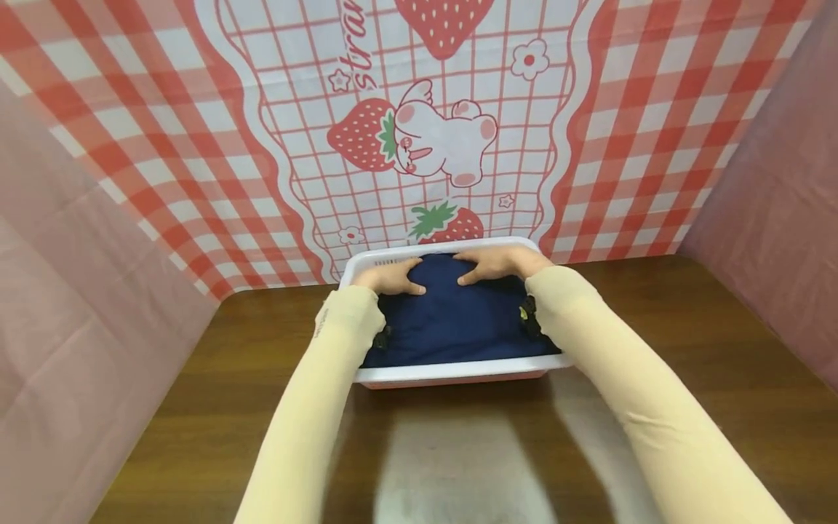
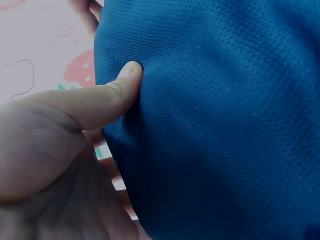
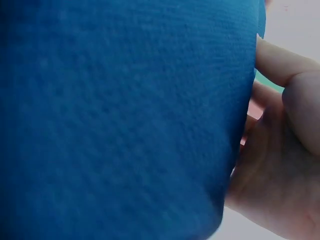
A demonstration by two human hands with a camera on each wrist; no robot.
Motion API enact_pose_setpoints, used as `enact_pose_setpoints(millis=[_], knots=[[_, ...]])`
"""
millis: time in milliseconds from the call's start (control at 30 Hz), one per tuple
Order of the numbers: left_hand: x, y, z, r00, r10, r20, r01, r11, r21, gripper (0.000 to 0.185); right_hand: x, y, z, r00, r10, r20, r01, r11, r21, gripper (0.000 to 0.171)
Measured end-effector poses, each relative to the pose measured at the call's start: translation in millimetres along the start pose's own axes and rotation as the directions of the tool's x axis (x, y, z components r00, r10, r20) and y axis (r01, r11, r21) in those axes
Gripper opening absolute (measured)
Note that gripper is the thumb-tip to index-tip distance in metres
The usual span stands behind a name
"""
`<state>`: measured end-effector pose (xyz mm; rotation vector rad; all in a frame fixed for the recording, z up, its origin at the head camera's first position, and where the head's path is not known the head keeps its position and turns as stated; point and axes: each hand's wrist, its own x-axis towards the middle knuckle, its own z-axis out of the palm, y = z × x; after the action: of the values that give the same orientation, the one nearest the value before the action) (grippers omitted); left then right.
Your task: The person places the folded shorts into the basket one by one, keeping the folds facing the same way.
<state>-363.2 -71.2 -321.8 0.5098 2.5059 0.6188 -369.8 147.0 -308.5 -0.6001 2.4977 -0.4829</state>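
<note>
A dark navy cloth [image 1: 452, 313] with a fine textured weave fills the white plastic basket [image 1: 452, 371]. My left hand [image 1: 390, 279] grips the cloth's far left part. In the left wrist view the thumb [image 2: 112, 97] lies on the near face, while the fingers pass behind the edge and are partly hidden. On the far right side, my right hand [image 1: 492, 263] holds the same cloth [image 3: 135, 120]. Its thumb [image 3: 280, 60] is at the cloth's edge in the right wrist view, with the other fingers mostly hidden behind the fabric.
The basket sits at the back of a brown wooden table [image 1: 262, 378], close to a strawberry-patterned checked cloth backdrop [image 1: 452, 131]. Pink fabric walls [image 1: 72, 306] flank both sides. Bright glare lies on the table in front of the basket.
</note>
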Motion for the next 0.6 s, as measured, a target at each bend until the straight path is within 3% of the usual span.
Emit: enact_pose_setpoints(millis=[167,333,467,600], knots=[[-11.9,-2.5,-6.0,1.000,0.024,-0.002,-0.024,0.999,-0.029,0.078,-9.6,1.0,-3.4,1.000,0.001,-0.012,-0.001,1.000,0.001,0.073],[-37.4,-6.4,-18.9,0.996,0.008,0.092,-0.012,0.999,0.036,0.080,-29.8,7.3,-5.0,1.000,0.021,-0.022,-0.021,0.999,-0.032,0.082],[-56.7,-10.2,-27.2,0.990,-0.010,0.144,-0.011,0.989,0.148,0.071,-48.8,11.7,-3.5,1.000,0.025,-0.011,-0.026,0.990,-0.141,0.099],[-63.8,-12.6,-22.0,0.992,-0.046,0.121,0.018,0.975,0.224,0.061,-62.1,11.7,1.4,0.992,0.125,0.022,-0.113,0.947,-0.299,0.120]])
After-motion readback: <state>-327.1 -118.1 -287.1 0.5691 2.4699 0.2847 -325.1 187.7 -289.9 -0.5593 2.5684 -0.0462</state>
